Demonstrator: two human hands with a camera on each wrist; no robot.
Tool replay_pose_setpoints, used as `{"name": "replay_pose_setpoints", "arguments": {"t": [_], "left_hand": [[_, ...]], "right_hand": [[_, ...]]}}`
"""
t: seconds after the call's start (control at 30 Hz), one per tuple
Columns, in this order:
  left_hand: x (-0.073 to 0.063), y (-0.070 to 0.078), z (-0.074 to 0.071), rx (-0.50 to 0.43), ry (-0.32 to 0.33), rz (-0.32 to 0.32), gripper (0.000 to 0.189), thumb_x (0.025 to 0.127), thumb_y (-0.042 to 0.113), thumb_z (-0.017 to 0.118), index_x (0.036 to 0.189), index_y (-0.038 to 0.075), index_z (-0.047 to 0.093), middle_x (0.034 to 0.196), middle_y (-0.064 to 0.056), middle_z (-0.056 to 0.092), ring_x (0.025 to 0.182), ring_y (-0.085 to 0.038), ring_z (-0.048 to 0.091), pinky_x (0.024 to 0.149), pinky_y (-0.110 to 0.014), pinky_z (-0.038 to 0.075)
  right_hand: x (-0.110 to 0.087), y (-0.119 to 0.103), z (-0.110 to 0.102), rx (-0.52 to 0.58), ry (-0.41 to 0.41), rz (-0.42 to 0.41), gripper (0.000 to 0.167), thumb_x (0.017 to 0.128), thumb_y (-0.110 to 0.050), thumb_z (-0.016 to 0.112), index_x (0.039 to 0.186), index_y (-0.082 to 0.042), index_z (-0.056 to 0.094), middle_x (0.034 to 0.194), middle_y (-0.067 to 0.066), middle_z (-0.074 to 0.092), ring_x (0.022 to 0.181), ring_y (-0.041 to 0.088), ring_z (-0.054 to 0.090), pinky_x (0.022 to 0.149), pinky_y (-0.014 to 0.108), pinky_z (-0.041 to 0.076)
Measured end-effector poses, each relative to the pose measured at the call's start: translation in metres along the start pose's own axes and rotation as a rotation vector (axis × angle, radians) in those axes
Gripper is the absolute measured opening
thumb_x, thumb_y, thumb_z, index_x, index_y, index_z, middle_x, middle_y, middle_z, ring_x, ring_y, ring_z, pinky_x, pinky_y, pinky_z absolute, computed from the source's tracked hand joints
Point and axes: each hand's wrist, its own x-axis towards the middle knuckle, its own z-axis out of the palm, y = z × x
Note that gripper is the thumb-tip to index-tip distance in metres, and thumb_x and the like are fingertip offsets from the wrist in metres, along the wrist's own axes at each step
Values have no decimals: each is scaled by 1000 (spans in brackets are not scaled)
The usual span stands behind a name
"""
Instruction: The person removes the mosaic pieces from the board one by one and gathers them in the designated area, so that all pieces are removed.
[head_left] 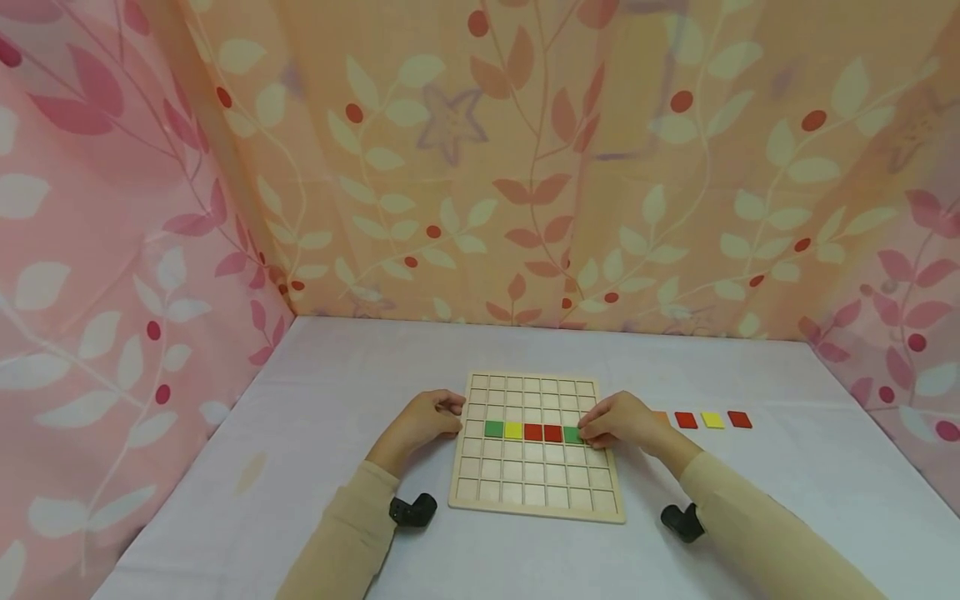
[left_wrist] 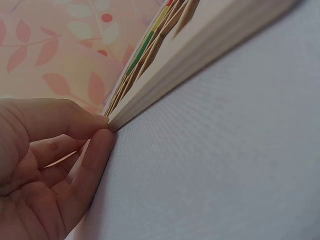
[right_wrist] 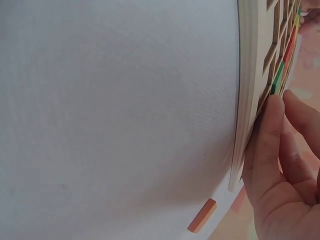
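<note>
A square wooden grid board (head_left: 536, 515) lies flat on the table. One row of its cells holds a green tile (head_left: 493, 429), a yellow tile (head_left: 513, 431), two red tiles (head_left: 533, 432) and, farther right, a second green tile (head_left: 572, 435). My right hand (head_left: 625, 422) reaches over the board's right side and pinches that second green tile at its end; the right wrist view has the fingertips right at the green tile (right_wrist: 277, 79). At the left rim, my left hand (head_left: 422, 423) holds the board's edge between thumb and finger, seen closely in the left wrist view.
To the right of the board, several loose tiles lie in a line: an orange tile (head_left: 660, 417) partly behind the right hand, a red tile (head_left: 686, 420), a yellow tile (head_left: 712, 420) and another red tile (head_left: 739, 419). Patterned curtains (head_left: 450, 208) surround the white table (head_left: 375, 350).
</note>
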Motion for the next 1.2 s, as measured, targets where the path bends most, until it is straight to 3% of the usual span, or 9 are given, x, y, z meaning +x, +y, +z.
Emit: {"name": "replay_pose_setpoints", "arguments": {"t": [0.5,1.2], "left_hand": [[-2,2,0,-20,-3,1,44,76,-7,67,120,-2,66,102,-12,64,83,-15,59,71,-26,56],[-1,2,0,-25,-9,2,43,77,-7,66,120,-2,65,102,-12,64,83,-15,59,71,-25,56]], "right_hand": [[-3,-2,2,21,36,12,14,85,-8,76,94,2,73,76,1,72,64,10,64,66,23,59],[-7,1,6,179,71,-10,20,85,-5,75,100,8,71,72,2,71,61,8,66,63,22,59]]}}
